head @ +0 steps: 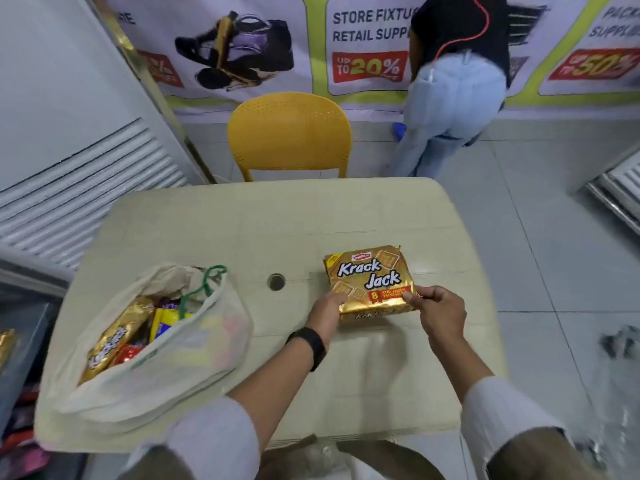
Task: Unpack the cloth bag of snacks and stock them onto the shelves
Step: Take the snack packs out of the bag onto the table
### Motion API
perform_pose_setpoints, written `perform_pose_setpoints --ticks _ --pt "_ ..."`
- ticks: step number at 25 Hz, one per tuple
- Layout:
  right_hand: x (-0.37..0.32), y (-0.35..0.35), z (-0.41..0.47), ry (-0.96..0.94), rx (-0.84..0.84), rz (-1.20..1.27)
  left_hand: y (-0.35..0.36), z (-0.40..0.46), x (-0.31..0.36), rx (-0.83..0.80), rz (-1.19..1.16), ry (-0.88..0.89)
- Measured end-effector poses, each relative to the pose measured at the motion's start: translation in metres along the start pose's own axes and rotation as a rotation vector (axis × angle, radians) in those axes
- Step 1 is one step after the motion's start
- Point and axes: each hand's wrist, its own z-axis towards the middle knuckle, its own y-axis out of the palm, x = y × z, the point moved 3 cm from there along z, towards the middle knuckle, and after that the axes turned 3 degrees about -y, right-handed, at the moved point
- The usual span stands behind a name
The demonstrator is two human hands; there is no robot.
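A gold Krack Jack biscuit pack (370,277) lies flat on the cream table (242,223), right of the table's centre hole. My left hand (327,311) presses fingers on the pack's near left corner. My right hand (438,311) pinches its near right corner. The cloth bag (180,368) lies open on the table's left side. Inside it show another gold snack pack (114,341), a yellow-and-purple pack (164,322) and a red wrapper (128,353). The bag's green handle (204,287) loops over its mouth.
A yellow chair (289,133) stands at the table's far side. Beyond it a person (450,91) bends over by a banner wall. Shelving with packaged goods (17,427) sits at the lower left. A louvred white panel (79,188) fills the left.
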Motion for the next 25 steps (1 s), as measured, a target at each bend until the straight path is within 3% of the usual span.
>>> perform_pose_setpoints --ticks 3,9,12,14,17,20,23,25 --pt "0.009 -0.009 0.033 0.07 0.061 0.043 0.036 0.04 0.017 -0.023 0.145 0.034" --pt "0.008 0.025 0.049 0.218 -0.098 0.018 0.04 0.074 0.023 -0.031 0.186 -0.121" --pt "-0.001 0.044 0.029 0.052 0.029 -0.361 0.011 0.061 0.015 0.029 0.163 -0.067" --pt "-0.017 0.077 0.004 -0.1 0.068 -0.438 -0.032 0.047 0.007 0.146 0.086 -0.002" --pt "-0.036 0.168 -0.044 -0.348 -0.234 -0.493 -0.124 0.013 0.0 0.37 -0.056 0.157" --pt "-0.048 0.252 -0.1 -0.523 -0.561 -0.539 -0.213 -0.032 -0.004 0.655 0.028 0.293" --pt "-0.05 0.331 -0.167 -0.655 -0.847 -0.626 -0.296 -0.078 -0.025 0.959 0.141 0.299" --pt "-0.048 0.365 -0.205 -0.692 -0.973 -0.64 -0.334 -0.096 -0.051 1.046 0.066 0.211"
